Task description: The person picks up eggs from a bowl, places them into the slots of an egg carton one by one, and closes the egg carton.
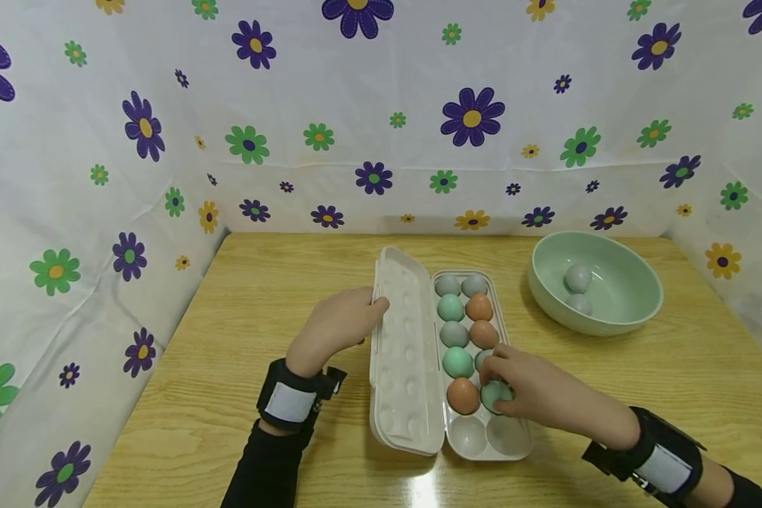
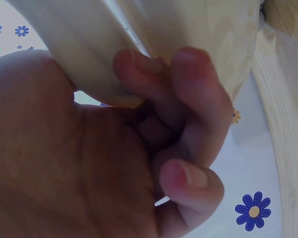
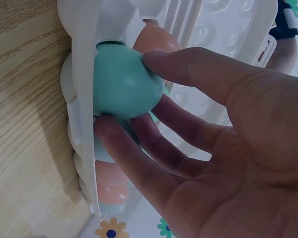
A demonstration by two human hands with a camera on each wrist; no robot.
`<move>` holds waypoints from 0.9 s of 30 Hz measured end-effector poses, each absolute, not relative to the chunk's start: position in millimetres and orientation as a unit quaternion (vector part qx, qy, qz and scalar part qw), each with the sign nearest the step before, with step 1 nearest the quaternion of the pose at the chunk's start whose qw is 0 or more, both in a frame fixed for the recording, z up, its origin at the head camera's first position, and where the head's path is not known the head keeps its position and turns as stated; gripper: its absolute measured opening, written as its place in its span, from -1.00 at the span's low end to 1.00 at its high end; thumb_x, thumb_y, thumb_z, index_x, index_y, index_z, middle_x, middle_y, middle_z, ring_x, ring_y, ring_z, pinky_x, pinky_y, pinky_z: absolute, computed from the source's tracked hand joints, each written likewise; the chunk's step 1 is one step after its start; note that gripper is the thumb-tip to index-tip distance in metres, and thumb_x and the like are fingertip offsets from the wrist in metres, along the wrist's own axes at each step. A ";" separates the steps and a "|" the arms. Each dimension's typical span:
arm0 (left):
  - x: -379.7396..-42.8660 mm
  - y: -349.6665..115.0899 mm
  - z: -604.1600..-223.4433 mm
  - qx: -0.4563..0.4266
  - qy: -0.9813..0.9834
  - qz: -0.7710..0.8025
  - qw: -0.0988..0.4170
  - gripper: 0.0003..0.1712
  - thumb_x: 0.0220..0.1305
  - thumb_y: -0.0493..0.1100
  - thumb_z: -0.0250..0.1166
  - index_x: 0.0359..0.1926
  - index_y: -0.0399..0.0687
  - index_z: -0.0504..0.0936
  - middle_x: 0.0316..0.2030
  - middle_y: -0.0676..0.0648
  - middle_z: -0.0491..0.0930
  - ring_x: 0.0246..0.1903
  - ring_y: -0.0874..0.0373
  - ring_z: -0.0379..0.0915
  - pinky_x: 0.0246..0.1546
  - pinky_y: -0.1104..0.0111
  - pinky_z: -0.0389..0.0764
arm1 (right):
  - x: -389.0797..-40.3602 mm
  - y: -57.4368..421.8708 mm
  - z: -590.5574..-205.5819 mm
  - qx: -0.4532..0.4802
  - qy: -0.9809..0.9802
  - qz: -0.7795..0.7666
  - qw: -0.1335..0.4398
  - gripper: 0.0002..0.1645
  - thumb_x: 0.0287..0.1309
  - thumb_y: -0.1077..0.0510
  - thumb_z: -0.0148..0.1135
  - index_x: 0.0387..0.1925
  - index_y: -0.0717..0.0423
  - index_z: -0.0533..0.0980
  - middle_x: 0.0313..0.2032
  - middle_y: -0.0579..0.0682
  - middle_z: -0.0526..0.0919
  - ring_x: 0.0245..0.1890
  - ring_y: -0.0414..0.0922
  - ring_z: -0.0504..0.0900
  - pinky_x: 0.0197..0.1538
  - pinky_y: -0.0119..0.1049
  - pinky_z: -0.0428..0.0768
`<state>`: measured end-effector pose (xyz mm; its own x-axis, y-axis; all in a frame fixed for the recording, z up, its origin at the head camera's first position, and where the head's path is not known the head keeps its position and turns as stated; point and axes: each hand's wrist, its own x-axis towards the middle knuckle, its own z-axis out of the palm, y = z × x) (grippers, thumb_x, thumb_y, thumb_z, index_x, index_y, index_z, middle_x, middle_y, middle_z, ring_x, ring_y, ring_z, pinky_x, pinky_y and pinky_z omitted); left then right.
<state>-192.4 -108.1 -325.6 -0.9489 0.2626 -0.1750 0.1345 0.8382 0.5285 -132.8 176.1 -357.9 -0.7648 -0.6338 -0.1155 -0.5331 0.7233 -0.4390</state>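
At the left of the frame, white flowered cloth [image 1: 101, 212] drops to the wooden table [image 1: 248, 282], and your black left sleeve [image 1: 263, 466] rises from the bottom edge to a strap [image 1: 290, 403] on the wrist. Left of centre, your left hand [image 1: 339, 321] is clamped on the carton's raised lid [image 1: 413, 367], thumb over its edge; the left wrist view shows your fingers bent beside the pale plastic. The egg carton [image 1: 514, 448] stands just right of the frame's centre line, its hinge along the lid's right side. Down its left column you have grey, green, grey, green and orange eggs [image 1: 463, 396]; down its right, a grey one, two orange ones and a greenish one partly behind your fingers. Below that, right of the lower centre, your right hand [image 1: 540, 381] pinches a green egg [image 1: 494, 396] between thumb and fingertips, the egg sitting at a cup in the right column, next to the lowest orange egg. In the right part of the frame stands a pale green bowl [image 1: 648, 303] with two whitish eggs [image 1: 578, 278] near its left wall.
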 end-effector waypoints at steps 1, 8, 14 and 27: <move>-192.6 -108.2 -326.0 0.105 0.951 0.264 0.121 -0.60 0.35 0.09 -0.21 -0.45 0.05 0.45 -0.58 0.01 0.48 -0.64 0.13 0.41 -0.61 0.27 0.39 | -133.0 176.0 -357.3 -0.316 0.919 -0.197 0.131 -0.73 -0.08 0.16 0.35 -0.33 -0.11 0.44 -0.31 -0.16 0.37 -0.38 -0.22 0.36 -0.36 -0.35 0.46; -192.9 -108.0 -326.5 0.106 0.952 0.260 0.120 -0.59 0.35 0.10 -0.21 -0.45 0.05 0.44 -0.59 0.01 0.48 -0.64 0.14 0.41 -0.61 0.27 0.39 | -137.8 175.8 -355.3 -0.291 0.927 -0.202 0.126 -0.79 0.00 0.05 0.31 -0.31 -0.08 0.47 -0.27 -0.13 0.42 -0.35 -0.17 0.42 -0.35 -0.34 0.49; -192.3 -108.4 -325.6 0.107 0.952 0.262 0.122 -0.60 0.35 0.09 -0.21 -0.45 0.05 0.44 -0.59 0.01 0.48 -0.65 0.14 0.41 -0.63 0.27 0.38 | -142.8 180.3 -349.8 -0.289 0.929 -0.205 0.110 -0.80 0.01 0.07 0.30 -0.31 -0.06 0.47 -0.28 -0.12 0.43 -0.32 -0.16 0.45 -0.32 -0.33 0.51; -192.5 -108.5 -324.8 0.111 0.951 0.264 0.121 -0.59 0.36 0.09 -0.21 -0.47 0.04 0.43 -0.62 0.01 0.47 -0.66 0.13 0.39 -0.64 0.28 0.35 | -173.1 198.7 -329.3 -0.258 0.952 -0.154 0.054 -0.72 0.03 0.02 0.29 -0.23 0.05 0.51 -0.28 -0.06 0.50 -0.27 -0.11 0.50 -0.25 -0.21 0.53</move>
<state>-192.5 -108.5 -324.8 -0.9460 0.2748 -0.1721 0.1469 0.8365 0.5279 -173.1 198.7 -329.3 -0.8608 -0.5085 -0.0228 -0.4753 0.8190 -0.3214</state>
